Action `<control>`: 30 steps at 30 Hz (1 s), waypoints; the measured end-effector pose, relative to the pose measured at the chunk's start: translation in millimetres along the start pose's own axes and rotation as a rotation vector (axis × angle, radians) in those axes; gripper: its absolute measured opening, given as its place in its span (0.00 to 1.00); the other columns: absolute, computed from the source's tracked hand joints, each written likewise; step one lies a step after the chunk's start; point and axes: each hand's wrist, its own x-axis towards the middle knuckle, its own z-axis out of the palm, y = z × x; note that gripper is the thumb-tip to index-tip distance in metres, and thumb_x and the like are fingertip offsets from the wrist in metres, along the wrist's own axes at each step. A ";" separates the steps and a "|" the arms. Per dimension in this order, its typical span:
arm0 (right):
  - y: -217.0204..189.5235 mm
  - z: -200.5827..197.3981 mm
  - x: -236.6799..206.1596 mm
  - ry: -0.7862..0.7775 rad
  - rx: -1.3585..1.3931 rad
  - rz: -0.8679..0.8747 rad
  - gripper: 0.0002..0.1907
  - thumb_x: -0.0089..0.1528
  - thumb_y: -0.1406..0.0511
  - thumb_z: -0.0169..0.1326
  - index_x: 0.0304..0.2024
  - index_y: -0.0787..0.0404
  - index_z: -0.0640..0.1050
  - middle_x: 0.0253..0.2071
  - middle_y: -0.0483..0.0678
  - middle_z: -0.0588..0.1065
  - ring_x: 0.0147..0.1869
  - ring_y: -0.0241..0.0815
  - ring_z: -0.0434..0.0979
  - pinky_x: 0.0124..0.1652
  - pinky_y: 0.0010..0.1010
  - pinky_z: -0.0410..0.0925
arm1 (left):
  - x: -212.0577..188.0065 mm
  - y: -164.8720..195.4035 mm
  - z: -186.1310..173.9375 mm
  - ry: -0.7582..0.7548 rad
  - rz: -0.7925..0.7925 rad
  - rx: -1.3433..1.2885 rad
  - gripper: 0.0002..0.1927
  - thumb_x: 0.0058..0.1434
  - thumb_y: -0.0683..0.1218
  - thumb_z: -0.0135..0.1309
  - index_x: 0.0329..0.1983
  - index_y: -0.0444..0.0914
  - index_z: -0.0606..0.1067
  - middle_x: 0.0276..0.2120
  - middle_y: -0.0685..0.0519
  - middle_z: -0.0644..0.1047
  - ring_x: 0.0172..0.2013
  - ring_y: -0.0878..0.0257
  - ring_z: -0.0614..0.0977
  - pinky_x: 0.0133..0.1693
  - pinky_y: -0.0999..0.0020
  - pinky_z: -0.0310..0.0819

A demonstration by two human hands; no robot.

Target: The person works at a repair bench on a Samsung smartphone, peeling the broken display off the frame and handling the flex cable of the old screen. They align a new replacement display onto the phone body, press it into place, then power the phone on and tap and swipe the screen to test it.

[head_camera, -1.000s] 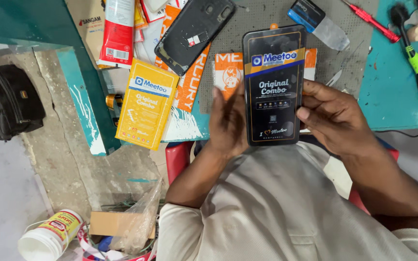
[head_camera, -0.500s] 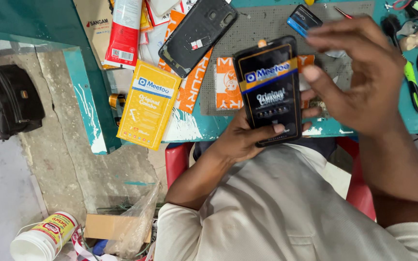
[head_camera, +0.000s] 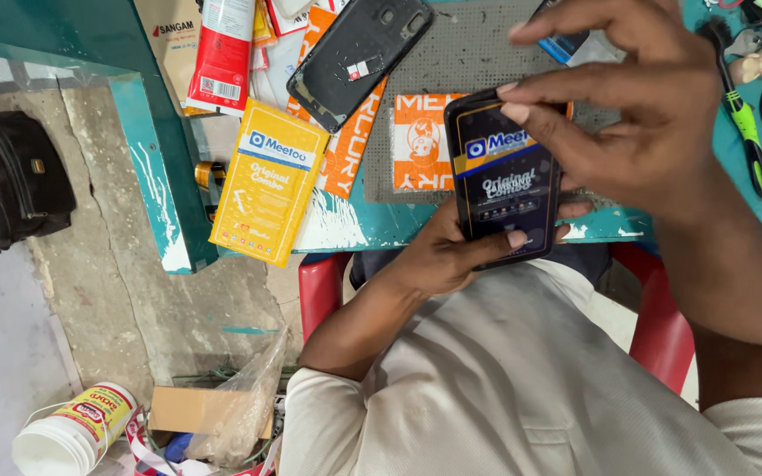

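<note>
My left hand (head_camera: 451, 251) cradles a black phone display panel (head_camera: 504, 189) from below, thumb on its lower face. The panel carries a blue and orange label film. My right hand (head_camera: 637, 115) hovers over its top edge, with fingertips touching the upper corner of the panel. A black phone back housing (head_camera: 359, 53) lies face-up on the teal workbench (head_camera: 354, 225) beyond the panel. A yellow flat package (head_camera: 268, 181) lies at the bench's near edge, to the left.
Orange packets (head_camera: 422, 141) and a grey perforated mat (head_camera: 469, 53) cover the bench. A green-handled screwdriver (head_camera: 743, 119) lies at the right. A black bag (head_camera: 6, 176) and a white jar (head_camera: 72, 432) sit on the concrete floor. I sit on a red chair (head_camera: 324, 291).
My right hand let go of the panel's right side, lifted, and came down onto its top edge. My left hand shifted under the panel and tilted it closer to me.
</note>
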 end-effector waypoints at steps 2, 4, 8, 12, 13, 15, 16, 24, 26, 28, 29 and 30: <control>-1.7 1.0 -7.0 0.015 -0.088 -0.080 0.09 0.54 0.74 0.72 0.37 0.64 0.86 0.53 0.59 0.77 0.58 0.58 0.73 0.58 0.47 0.67 | 0.1 -7.3 -1.8 0.057 0.028 -0.051 0.25 0.75 0.30 0.48 0.73 0.33 0.60 0.66 0.41 0.69 0.66 0.49 0.74 0.70 0.53 0.71; -5.7 3.5 -19.3 0.031 -0.162 -0.155 0.09 0.53 0.71 0.73 0.35 0.61 0.86 0.53 0.57 0.77 0.59 0.58 0.71 0.60 0.51 0.67 | 2.2 -10.0 -4.2 0.108 0.068 -0.078 0.24 0.75 0.30 0.51 0.71 0.31 0.60 0.64 0.40 0.69 0.65 0.50 0.74 0.69 0.52 0.70; -18.6 7.8 -59.2 0.083 -0.216 -0.261 0.11 0.52 0.65 0.72 0.36 0.50 0.85 0.53 0.49 0.74 0.60 0.54 0.68 0.61 0.54 0.64 | 5.6 8.9 -10.4 0.040 0.118 -0.153 0.27 0.76 0.39 0.55 0.74 0.30 0.60 0.68 0.42 0.64 0.67 0.52 0.72 0.68 0.54 0.70; -29.7 8.5 -104.0 0.120 -0.256 -0.225 0.14 0.58 0.59 0.74 0.40 0.37 0.80 0.53 0.37 0.70 0.63 0.47 0.65 0.65 0.54 0.65 | 14.9 33.7 -3.2 -0.093 0.162 -0.219 0.37 0.73 0.46 0.58 0.80 0.37 0.56 0.74 0.44 0.60 0.72 0.51 0.68 0.69 0.52 0.71; -30.0 9.0 -111.8 0.148 -0.235 -0.230 0.14 0.58 0.59 0.72 0.41 0.37 0.80 0.53 0.37 0.69 0.63 0.46 0.64 0.65 0.53 0.64 | 16.8 39.2 -0.2 -0.094 0.146 -0.204 0.36 0.73 0.45 0.57 0.79 0.36 0.56 0.75 0.43 0.59 0.72 0.50 0.67 0.70 0.53 0.70; -31.5 8.3 -124.0 0.204 -0.196 -0.236 0.14 0.58 0.59 0.69 0.43 0.36 0.79 0.53 0.36 0.68 0.64 0.44 0.62 0.65 0.50 0.63 | 20.3 47.6 5.9 -0.090 0.111 -0.170 0.35 0.73 0.43 0.56 0.78 0.33 0.55 0.76 0.42 0.58 0.73 0.49 0.66 0.71 0.54 0.68; -33.8 6.0 -129.2 0.178 -0.191 -0.226 0.14 0.57 0.59 0.69 0.42 0.35 0.80 0.53 0.34 0.67 0.64 0.43 0.61 0.65 0.49 0.63 | 22.1 51.0 8.7 -0.084 0.092 -0.150 0.35 0.74 0.42 0.56 0.78 0.31 0.54 0.76 0.41 0.58 0.73 0.49 0.66 0.71 0.54 0.67; -44.0 -3.9 -152.6 0.137 -0.154 -0.192 0.18 0.53 0.59 0.72 0.43 0.35 0.80 0.54 0.29 0.66 0.65 0.37 0.59 0.66 0.43 0.60 | 25.4 62.2 26.0 -0.051 0.059 -0.059 0.35 0.73 0.38 0.53 0.78 0.30 0.52 0.75 0.39 0.59 0.71 0.48 0.67 0.69 0.54 0.67; -45.2 -4.8 -152.2 0.147 -0.173 -0.203 0.18 0.53 0.60 0.72 0.43 0.35 0.80 0.54 0.29 0.66 0.65 0.36 0.59 0.66 0.43 0.60 | 24.7 61.7 28.3 -0.051 0.050 -0.068 0.35 0.73 0.38 0.53 0.79 0.31 0.52 0.74 0.39 0.59 0.71 0.49 0.67 0.69 0.54 0.67; -47.7 -4.6 -146.1 0.196 -0.176 -0.240 0.19 0.53 0.60 0.72 0.43 0.35 0.80 0.54 0.28 0.65 0.66 0.35 0.59 0.65 0.41 0.61 | 24.6 60.6 28.8 -0.048 0.046 -0.071 0.36 0.73 0.38 0.54 0.79 0.31 0.52 0.74 0.39 0.60 0.71 0.49 0.68 0.69 0.54 0.67; -49.4 -3.3 -140.8 0.236 -0.168 -0.269 0.19 0.53 0.60 0.73 0.43 0.34 0.80 0.54 0.28 0.65 0.66 0.34 0.59 0.65 0.41 0.61 | 24.2 59.3 29.1 -0.042 0.044 -0.074 0.36 0.72 0.38 0.55 0.78 0.31 0.52 0.74 0.39 0.60 0.71 0.48 0.68 0.69 0.53 0.68; -50.6 -1.5 -135.1 0.278 -0.161 -0.299 0.20 0.53 0.60 0.73 0.43 0.34 0.80 0.54 0.27 0.65 0.67 0.34 0.59 0.65 0.40 0.61 | 24.3 58.5 28.7 -0.038 0.043 -0.074 0.36 0.72 0.39 0.55 0.78 0.30 0.52 0.74 0.39 0.61 0.70 0.48 0.68 0.68 0.53 0.68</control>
